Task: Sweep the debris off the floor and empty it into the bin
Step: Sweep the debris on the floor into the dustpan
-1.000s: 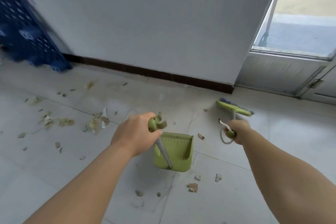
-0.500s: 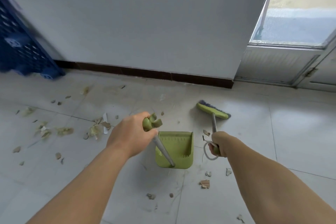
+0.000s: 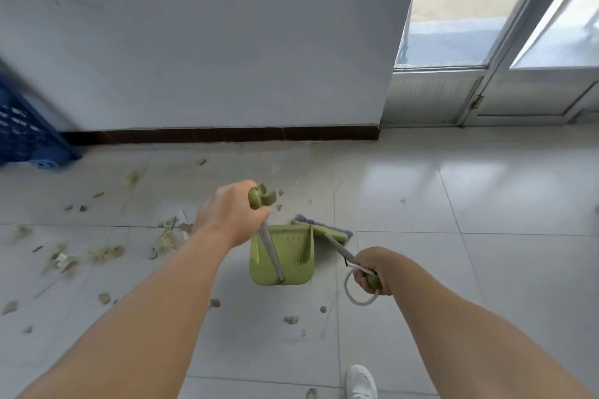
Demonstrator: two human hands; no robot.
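Note:
A green dustpan [image 3: 291, 256] stands on the tiled floor in the middle of the view, its grey handle rising to my left hand [image 3: 231, 214], which grips the green handle top. My right hand [image 3: 372, 269] grips the end of a short green broom [image 3: 324, 232] with a white cord loop hanging from it. The broom's head touches the floor right at the dustpan's far right corner. Debris [image 3: 103, 251] of dry leaves and scraps lies scattered left of the dustpan, and several small bits [image 3: 291, 320] lie in front of it. No bin is in view.
A white wall with a dark skirting [image 3: 220, 134] runs behind. A blue perforated crate [image 3: 22, 136] leans at the far left. A glazed door [image 3: 486, 84] is at the right. My white shoe [image 3: 361, 381] shows at the bottom edge.
My right hand has drawn the broom head leftward and nearer, from out at the right up against the dustpan's mouth. The scraps right of the pan are gone from the floor. The left hand stays put.

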